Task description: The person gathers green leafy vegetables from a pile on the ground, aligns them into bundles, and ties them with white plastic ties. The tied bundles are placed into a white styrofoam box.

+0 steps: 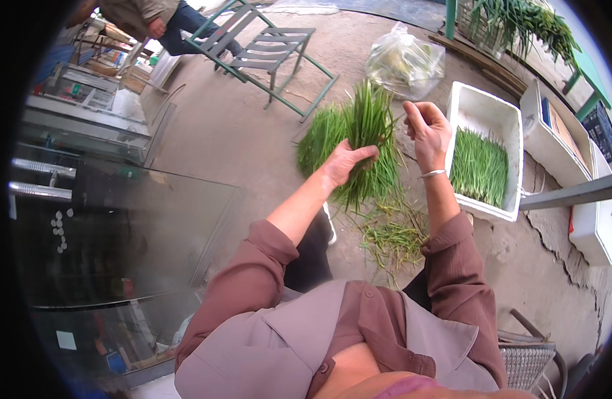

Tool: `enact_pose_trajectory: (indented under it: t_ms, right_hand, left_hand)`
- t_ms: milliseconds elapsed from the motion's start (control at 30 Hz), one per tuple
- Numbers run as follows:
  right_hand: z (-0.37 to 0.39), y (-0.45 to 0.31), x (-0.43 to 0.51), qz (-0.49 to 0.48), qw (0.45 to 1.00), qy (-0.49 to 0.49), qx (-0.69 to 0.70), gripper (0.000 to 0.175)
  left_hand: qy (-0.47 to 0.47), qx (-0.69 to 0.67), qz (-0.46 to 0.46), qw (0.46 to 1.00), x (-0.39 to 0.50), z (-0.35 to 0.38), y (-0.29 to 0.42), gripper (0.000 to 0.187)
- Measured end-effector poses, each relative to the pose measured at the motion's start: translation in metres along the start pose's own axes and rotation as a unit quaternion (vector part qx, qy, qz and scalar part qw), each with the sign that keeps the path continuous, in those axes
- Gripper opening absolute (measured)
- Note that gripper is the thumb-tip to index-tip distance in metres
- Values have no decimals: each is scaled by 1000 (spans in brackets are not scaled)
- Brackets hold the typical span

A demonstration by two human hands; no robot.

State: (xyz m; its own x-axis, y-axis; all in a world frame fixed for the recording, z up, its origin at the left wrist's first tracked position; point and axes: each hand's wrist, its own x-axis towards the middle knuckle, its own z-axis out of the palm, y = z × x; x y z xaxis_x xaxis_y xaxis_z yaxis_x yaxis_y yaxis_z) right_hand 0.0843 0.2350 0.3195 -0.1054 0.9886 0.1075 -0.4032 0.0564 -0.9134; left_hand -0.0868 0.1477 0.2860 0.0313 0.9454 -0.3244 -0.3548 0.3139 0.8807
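Note:
My left hand (353, 160) grips a bunch of long green chives (370, 112) around its middle, with the leaves fanning upward and downward. Behind and beside the bunch, a larger heap of chives (322, 139) lies on the floor. My right hand (428, 130) is raised just to the right of the bunch, thumb and fingers pinched together; any thin stalk between the fingertips is too small to make out. Loose, partly yellowed chive scraps (396, 238) are scattered on the concrete below my hands. Right of my right wrist, a white foam box (515, 149) holds neatly laid chives (478, 167).
A clear plastic bag of greens (406, 62) sits beyond the heap. A green-framed folding chair (273, 52) stands farther back, near a person (156, 25). Glass tanks (151, 224) line the left. More foam boxes (555, 129) and a metal bar (570, 196) are at right.

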Motion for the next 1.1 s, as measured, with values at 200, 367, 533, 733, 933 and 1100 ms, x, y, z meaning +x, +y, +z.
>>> enact_pose_trajectory:
  t_ms: [200, 367, 533, 733, 933, 1100]
  right_hand:
    - [-10, -8, 3, 57, 997, 15, 57, 16]
    - [-18, 1, 0, 22, 999, 16, -33, 38]
    - [-11, 11, -17, 65, 998, -19, 0, 44]
    - [-10, 25, -15, 160, 982, 19, 102, 28]
    - [-11, 30, -18, 176, 958, 36, 224, 23]
    - [-9, 31, -17, 195, 954, 36, 225, 27]
  left_hand:
    - [-53, 30, -30, 998, 4, 19, 1, 23]
    - [-33, -5, -3, 999, 9, 31, -6, 20]
    - [-18, 18, 2, 1000, 13, 37, -11, 19]
    - [-16, -6, -9, 1000, 11, 39, -24, 25]
    - [12, -165, -49, 985, 10, 31, -33, 39]
    - [30, -146, -28, 988, 14, 32, -36, 36]
